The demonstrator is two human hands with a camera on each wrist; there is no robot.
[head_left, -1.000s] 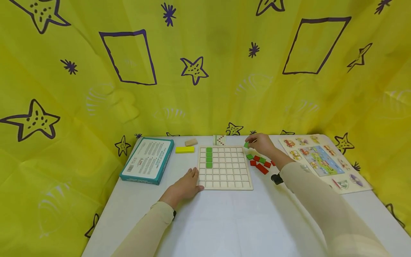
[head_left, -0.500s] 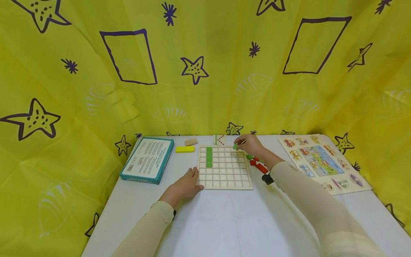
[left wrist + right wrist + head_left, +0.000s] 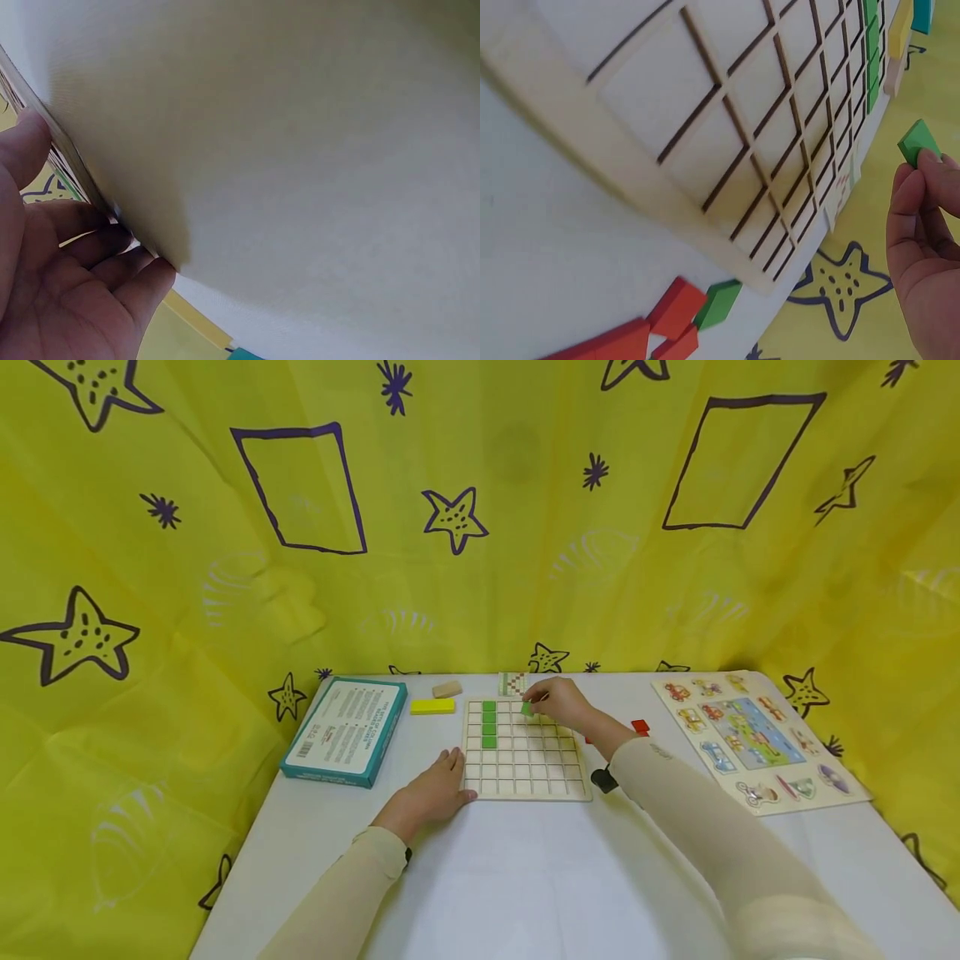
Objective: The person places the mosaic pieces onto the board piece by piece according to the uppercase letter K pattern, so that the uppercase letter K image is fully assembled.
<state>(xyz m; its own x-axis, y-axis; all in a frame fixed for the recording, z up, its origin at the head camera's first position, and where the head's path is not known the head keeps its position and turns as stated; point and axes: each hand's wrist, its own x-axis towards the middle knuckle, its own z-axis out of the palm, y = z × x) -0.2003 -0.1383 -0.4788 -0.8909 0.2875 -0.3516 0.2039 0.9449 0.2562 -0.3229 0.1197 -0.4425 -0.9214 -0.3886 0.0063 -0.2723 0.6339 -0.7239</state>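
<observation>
A light wooden grid board (image 3: pixel 513 772) lies on the white table. Several green square tiles (image 3: pixel 489 717) fill a column of its cells near the left. My right hand (image 3: pixel 564 702) pinches another green tile (image 3: pixel 917 141) between thumb and fingertips, above the far part of the board. My left hand (image 3: pixel 431 791) rests against the board's left edge, its thumb at the near left corner. In the left wrist view the left hand's fingers (image 3: pixel 112 289) touch down along that edge. Red tiles (image 3: pixel 676 307) and a green tile (image 3: pixel 718 301) lie right of the board, partly hidden by the right arm in the head view.
A small pattern card (image 3: pixel 513 683) lies behind the board. Left of it are a yellow block (image 3: pixel 432 707), a plain wooden block (image 3: pixel 447 690) and a teal-edged box (image 3: pixel 347 731). A picture puzzle board (image 3: pixel 813 768) lies at the right. A yellow curtain (image 3: pixel 480 610) hangs behind.
My right hand has carried the green tile leftward from beside the loose tiles to above the board's far rows. My left hand has stayed put.
</observation>
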